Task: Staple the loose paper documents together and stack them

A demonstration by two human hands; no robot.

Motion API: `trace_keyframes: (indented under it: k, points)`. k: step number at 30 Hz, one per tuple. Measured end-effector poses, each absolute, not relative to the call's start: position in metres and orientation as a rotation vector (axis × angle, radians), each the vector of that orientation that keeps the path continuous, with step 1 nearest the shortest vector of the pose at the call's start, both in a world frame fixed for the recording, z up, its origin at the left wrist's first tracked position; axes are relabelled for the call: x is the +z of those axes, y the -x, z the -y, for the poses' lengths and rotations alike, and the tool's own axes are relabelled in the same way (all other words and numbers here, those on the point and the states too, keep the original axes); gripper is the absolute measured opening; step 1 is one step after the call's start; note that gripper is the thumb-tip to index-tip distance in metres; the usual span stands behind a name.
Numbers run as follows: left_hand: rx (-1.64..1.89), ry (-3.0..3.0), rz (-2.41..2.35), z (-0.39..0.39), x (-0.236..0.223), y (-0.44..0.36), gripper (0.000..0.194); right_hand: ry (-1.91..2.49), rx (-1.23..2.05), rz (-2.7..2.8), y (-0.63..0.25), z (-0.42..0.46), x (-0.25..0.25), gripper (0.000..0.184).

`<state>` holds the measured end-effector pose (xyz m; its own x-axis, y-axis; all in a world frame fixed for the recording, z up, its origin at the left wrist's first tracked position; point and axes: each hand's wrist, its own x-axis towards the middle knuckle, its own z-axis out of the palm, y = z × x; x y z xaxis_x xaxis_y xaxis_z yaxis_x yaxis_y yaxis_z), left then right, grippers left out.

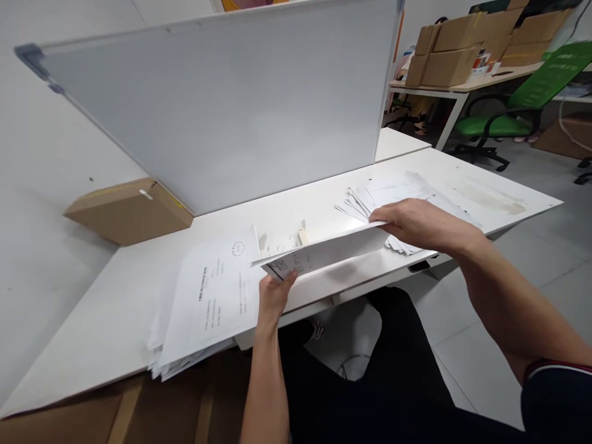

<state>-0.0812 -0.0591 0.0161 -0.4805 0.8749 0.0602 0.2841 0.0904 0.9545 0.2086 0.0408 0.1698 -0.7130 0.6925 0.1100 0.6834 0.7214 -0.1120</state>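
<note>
Paper (pixel 342 249) is grasped over the desk (pixel 106 320), between a printed pile (pixel 215 277) at 8 o'clock and a fanned pile (pixel 411 187) at 2 o'clock. Left grip (pixel 274 296) and right grip (pixel 419 225) pinch opposite ends; uneven tension may buckle it.

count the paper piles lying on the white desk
2: the left pile lies beside the left hand; the right pile is partly hidden by the right hand. The held paper is not counted, and something behind it may be hidden.
</note>
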Motion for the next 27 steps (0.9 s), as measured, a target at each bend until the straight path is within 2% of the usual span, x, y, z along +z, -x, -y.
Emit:
trace_keyframes:
  k: [12,16,19,22,26,27]
  points:
    - [1.348,-1.022,-1.757,0.060,0.004,0.078,0.032,1.222,0.174,2.898,-0.201,-0.040,0.164,0.026]
    - [1.453,-1.024,-1.774,0.060,0.008,0.078,0.030,1.199,0.149,2.848,-0.206,-0.039,0.167,0.024]
    - [1.559,-1.053,-1.707,0.061,0.022,0.076,0.026,1.214,0.222,2.771,-0.222,-0.042,0.174,0.028]
    - [1.591,-1.062,-1.686,0.060,0.034,0.073,0.025,1.254,0.553,2.706,-0.247,-0.045,0.171,0.037]
    - [1.546,-1.108,-1.771,0.054,0.031,0.069,0.025,1.282,1.438,2.519,-0.275,-0.037,0.128,0.042]
    - [1.498,-1.137,-1.797,0.051,0.027,0.068,0.026,1.321,1.562,2.436,-0.279,-0.031,0.111,0.044]
